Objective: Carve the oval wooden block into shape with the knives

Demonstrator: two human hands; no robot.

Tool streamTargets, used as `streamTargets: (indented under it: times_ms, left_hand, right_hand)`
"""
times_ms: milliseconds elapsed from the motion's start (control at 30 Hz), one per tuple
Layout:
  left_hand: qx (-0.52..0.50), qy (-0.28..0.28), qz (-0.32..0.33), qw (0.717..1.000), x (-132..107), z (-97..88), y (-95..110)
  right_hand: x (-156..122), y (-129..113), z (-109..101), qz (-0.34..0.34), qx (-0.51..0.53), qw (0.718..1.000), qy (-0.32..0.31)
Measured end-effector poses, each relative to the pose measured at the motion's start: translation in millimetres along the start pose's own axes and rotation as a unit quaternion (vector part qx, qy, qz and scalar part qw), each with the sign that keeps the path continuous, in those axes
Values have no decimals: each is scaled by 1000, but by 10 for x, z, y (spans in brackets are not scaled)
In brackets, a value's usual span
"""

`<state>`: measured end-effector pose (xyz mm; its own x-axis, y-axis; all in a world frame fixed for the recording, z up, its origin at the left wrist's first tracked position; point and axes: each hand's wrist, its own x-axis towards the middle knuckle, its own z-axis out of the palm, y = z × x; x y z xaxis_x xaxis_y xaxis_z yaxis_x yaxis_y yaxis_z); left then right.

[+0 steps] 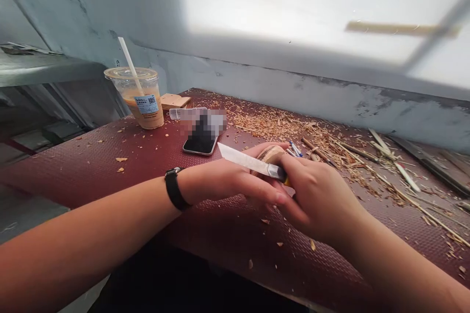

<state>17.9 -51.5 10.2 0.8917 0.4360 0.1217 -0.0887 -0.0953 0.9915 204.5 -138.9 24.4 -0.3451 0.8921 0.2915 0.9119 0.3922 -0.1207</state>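
My right hand (pixel 317 195) is closed around the handle of a utility knife (pixel 247 162), whose long blade is out and points left. A bit of yellow handle shows under the fingers. My left hand (pixel 235 178), with a black band at the wrist, grips a piece of wood (pixel 272 154) with a pale, rounded top. The blade lies across in front of the wood and over the left hand; I cannot tell whether its edge touches the wood. Much of the wood is hidden by fingers and knife. Both hands are close together above the table's front part.
On the dark red textured table (pixel 154 159) stand a plastic cup of iced drink (pixel 141 102) with a straw and a wooden block (pixel 175 101). A phone (pixel 201 139) lies nearer. Wood shavings (pixel 271 124), pens (pixel 294 148), sticks (pixel 317 150) and a dark flat bar (pixel 429 164) cover the right side.
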Motion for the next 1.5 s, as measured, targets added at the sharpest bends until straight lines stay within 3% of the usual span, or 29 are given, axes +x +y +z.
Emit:
streamTargets:
  times_ms: [100,233,400,500,700,900,1067,1267,1500]
  left_hand:
    - [-52,-15,-15,998,2,1,-9]
    - [-98,6,-26,995,2,45,27]
    - [-37,26,-14,999,8,89,16]
    - [-22,14,-2,1000,19,98,-13]
    - [-42,43,25,998,32,164,-48]
    - [-76,115,17,990,83,231,-117]
    - [-62,124,27,990,81,200,-93]
    - [-25,73,-5,997,25,197,-6]
    - [29,60,22,998,49,212,-14]
  right_hand:
    - [7,25,-3,6,13,1000,-19]
    - [21,33,-2,-21,-70,997,5]
    - [20,6,-20,-43,-175,980,77]
    - [37,37,-16,-57,-208,972,90]
    - [82,132,71,-59,-229,966,107]
    - [86,105,118,36,-249,963,92]
    - [90,78,116,4,-198,977,84]
    - [76,103,5,-61,-212,972,86]
    - [88,153,-15,-54,-210,974,67]
